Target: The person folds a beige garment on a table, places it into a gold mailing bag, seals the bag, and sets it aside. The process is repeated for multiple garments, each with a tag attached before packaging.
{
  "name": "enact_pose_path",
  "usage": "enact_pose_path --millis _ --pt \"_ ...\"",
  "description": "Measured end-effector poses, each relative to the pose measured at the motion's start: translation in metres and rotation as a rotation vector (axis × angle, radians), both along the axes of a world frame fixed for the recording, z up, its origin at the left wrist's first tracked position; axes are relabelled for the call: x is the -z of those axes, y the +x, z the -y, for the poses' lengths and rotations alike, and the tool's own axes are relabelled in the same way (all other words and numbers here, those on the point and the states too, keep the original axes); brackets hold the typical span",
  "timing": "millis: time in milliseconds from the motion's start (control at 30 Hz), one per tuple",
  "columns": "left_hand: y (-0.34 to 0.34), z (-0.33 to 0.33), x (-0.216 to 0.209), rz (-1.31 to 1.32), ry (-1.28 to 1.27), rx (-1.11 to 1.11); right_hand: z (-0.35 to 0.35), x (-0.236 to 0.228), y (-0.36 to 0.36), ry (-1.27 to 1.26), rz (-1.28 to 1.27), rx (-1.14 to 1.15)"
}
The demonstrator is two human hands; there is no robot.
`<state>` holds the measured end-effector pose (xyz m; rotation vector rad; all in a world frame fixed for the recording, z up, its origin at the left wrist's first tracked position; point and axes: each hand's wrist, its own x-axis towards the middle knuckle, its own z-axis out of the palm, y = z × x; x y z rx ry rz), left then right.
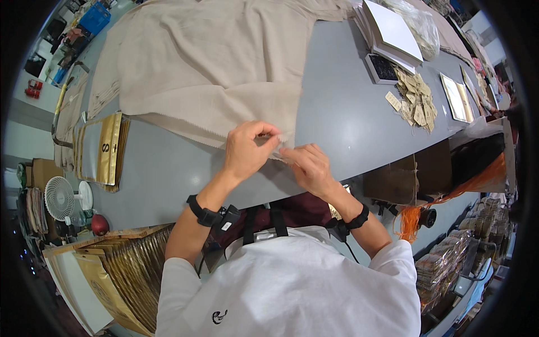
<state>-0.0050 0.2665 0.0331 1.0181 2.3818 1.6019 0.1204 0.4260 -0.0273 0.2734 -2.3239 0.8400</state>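
Observation:
A large beige garment [208,50] lies spread over the grey table, its hem edge turned toward me. At the hem's near right corner, my left hand [247,149] pinches the cloth between thumb and index finger. Close against it, my right hand [310,167] has its fingers closed on the same corner. The fingertips almost meet, and they hide whatever small detail lies between them. Both wrists wear black straps.
Gold-edged clear bags [98,149] lie at the table's left. On the right are white cards [393,33], a small dark-filled box [382,68] and a pile of tan tags [416,101]. Gold packaging bags [129,275] fill a box below left. Orange string [409,223] hangs at right.

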Motion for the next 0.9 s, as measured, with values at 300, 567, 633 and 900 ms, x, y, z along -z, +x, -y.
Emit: enact_pose_path --millis 300,567,633,900 --pt "0.023 0.019 0.027 -0.592 0.193 -0.051 -0.009 -0.026 -0.013 -0.132 0.019 -0.006" --pt "-0.03 -0.002 0.009 1.096 0.912 0.112 -0.034 -0.084 0.018 -0.167 -0.131 0.129" --pt "-0.071 -0.008 -0.01 0.904 1.023 -0.111 -0.043 -0.088 0.032 -0.15 -0.186 0.178" --pt "-0.191 0.038 -0.091 0.616 1.194 -0.34 -0.122 -0.092 0.095 -0.181 -0.308 0.564"
